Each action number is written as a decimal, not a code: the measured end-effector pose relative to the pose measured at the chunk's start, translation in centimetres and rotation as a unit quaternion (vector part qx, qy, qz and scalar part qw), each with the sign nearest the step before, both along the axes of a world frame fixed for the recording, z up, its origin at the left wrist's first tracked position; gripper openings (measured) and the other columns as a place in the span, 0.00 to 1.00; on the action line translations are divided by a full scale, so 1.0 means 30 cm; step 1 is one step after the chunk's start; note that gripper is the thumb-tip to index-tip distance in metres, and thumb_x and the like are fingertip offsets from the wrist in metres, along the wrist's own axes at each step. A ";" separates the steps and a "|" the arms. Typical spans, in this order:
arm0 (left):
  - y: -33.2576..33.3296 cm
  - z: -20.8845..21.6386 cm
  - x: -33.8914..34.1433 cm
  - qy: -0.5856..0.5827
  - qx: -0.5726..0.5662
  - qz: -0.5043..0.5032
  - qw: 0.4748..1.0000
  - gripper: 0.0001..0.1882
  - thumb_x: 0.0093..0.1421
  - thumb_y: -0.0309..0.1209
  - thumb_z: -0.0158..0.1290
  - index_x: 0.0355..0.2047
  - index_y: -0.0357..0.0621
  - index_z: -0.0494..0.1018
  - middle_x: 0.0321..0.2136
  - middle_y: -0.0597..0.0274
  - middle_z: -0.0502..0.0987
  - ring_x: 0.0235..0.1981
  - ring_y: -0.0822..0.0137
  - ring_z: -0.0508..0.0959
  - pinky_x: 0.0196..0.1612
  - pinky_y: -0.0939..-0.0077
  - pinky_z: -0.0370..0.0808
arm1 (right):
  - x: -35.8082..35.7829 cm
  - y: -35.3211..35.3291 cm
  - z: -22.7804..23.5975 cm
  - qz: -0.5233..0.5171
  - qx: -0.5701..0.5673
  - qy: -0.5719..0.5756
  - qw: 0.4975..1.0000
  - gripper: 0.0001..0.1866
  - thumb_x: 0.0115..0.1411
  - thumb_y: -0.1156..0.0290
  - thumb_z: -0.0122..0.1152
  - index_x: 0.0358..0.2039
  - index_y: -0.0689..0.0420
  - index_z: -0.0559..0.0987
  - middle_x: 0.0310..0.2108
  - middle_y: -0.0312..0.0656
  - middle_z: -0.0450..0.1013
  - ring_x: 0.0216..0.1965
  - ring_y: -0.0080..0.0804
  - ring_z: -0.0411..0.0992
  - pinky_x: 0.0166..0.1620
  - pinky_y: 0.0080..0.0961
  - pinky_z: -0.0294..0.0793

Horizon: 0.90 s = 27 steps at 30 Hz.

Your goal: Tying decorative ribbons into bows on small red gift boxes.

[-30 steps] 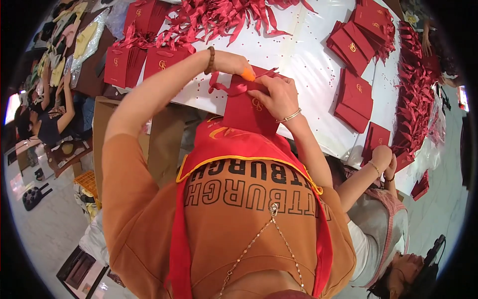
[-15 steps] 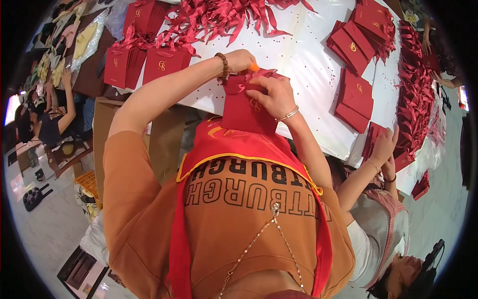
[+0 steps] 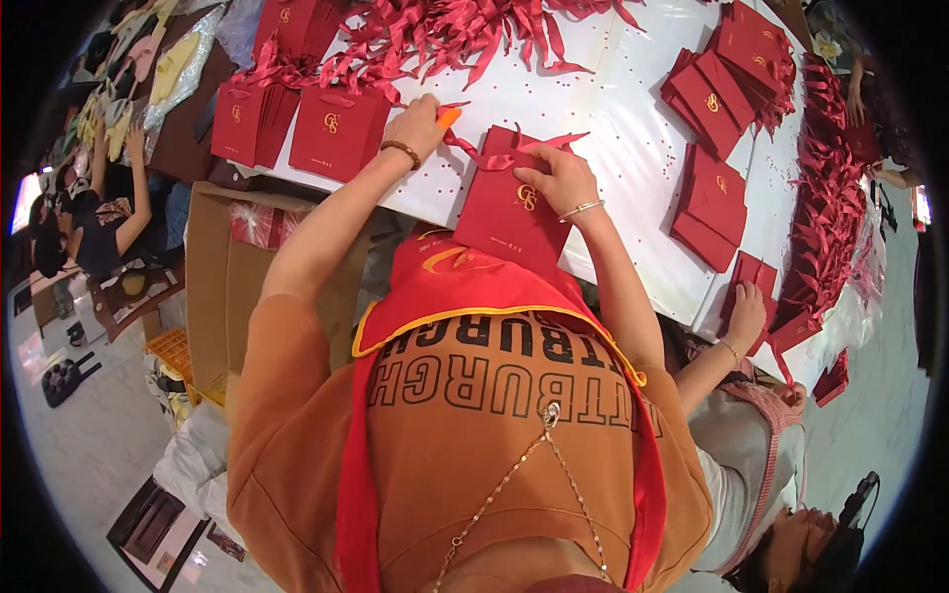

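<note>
A red paper gift bag [image 3: 504, 212] with gold marking stands tilted at the table's near edge, against my apron. My right hand [image 3: 565, 183], with a bangle at the wrist, pinches its upper edge where a red ribbon [image 3: 494, 160] lies across. To the left, my left hand [image 3: 415, 130] is closed on one ribbon end, stretched out from the bag. An orange cover [image 3: 449, 119] sits on one of its fingers, and a beaded bracelet is round that wrist. The other ribbon tail sticks out beyond my right hand.
Red gift bags [image 3: 339, 133] stand at left, and stacked ones [image 3: 710, 208] lie at right. Loose ribbons [image 3: 455, 35] are heaped at the far side. An open cardboard box [image 3: 222, 287] is below the table's left edge. A co-worker's hand [image 3: 748, 314] handles a bag at right.
My left hand has moved left, away from the bag, drawing the ribbon end out. My right hand stays at the bag's top. The co-worker's hands at right have moved apart.
</note>
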<state>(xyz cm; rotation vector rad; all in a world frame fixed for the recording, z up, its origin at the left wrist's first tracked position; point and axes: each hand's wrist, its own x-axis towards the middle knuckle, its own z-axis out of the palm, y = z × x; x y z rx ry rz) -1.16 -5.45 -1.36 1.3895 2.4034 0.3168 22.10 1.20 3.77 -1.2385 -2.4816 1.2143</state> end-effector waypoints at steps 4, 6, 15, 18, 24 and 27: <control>0.048 -0.071 -0.036 -0.032 0.151 -0.044 0.987 0.13 0.52 0.38 0.50 0.29 0.40 0.68 0.20 0.54 0.72 0.27 0.54 0.73 0.29 0.66 0.69 | -0.009 -0.002 0.006 0.019 0.006 -0.007 1.000 0.20 0.47 0.56 0.60 0.38 0.53 0.75 0.27 0.45 0.74 0.31 0.40 0.73 0.34 0.31 0.70; 0.075 -0.049 -0.058 -0.319 0.164 0.088 0.929 0.06 0.50 0.30 0.51 0.24 0.39 0.69 0.19 0.58 0.72 0.24 0.67 0.73 0.25 0.76 0.68 | 0.002 0.000 -0.015 0.006 0.009 0.000 1.000 0.19 0.47 0.56 0.60 0.38 0.53 0.76 0.27 0.44 0.74 0.31 0.40 0.73 0.34 0.32 0.70; 0.048 0.197 -0.225 -0.740 0.354 0.232 0.523 0.11 0.54 0.20 0.44 0.39 0.38 0.68 0.33 0.51 0.71 0.29 0.66 0.70 0.32 0.77 0.68 | -0.006 -0.011 0.002 0.012 0.048 -0.012 0.999 0.18 0.47 0.57 0.60 0.37 0.52 0.75 0.25 0.43 0.74 0.28 0.40 0.73 0.32 0.32 0.70; -0.020 0.285 -0.169 -0.649 0.309 0.201 0.666 0.14 0.54 0.23 0.47 0.42 0.40 0.69 0.34 0.58 0.72 0.33 0.66 0.71 0.35 0.75 0.69 | 0.008 -0.006 -0.009 0.004 0.049 -0.010 0.999 0.18 0.48 0.56 0.59 0.37 0.52 0.75 0.25 0.43 0.74 0.28 0.40 0.73 0.32 0.32 0.70; -0.207 0.259 -0.226 0.191 0.092 -0.165 0.963 0.16 0.49 0.26 0.51 0.41 0.42 0.71 0.35 0.59 0.73 0.34 0.62 0.71 0.39 0.74 0.67 | 0.015 -0.010 -0.008 -0.002 0.044 -0.019 0.999 0.19 0.47 0.55 0.59 0.38 0.52 0.75 0.25 0.44 0.74 0.29 0.41 0.73 0.33 0.33 0.70; -0.266 0.276 -0.230 0.145 0.039 -0.170 0.974 0.14 0.50 0.24 0.51 0.39 0.41 0.71 0.34 0.61 0.72 0.36 0.67 0.70 0.42 0.75 0.65 | 0.019 -0.004 -0.029 -0.006 0.030 -0.019 0.999 0.20 0.47 0.54 0.59 0.38 0.52 0.75 0.25 0.45 0.74 0.29 0.41 0.73 0.33 0.33 0.70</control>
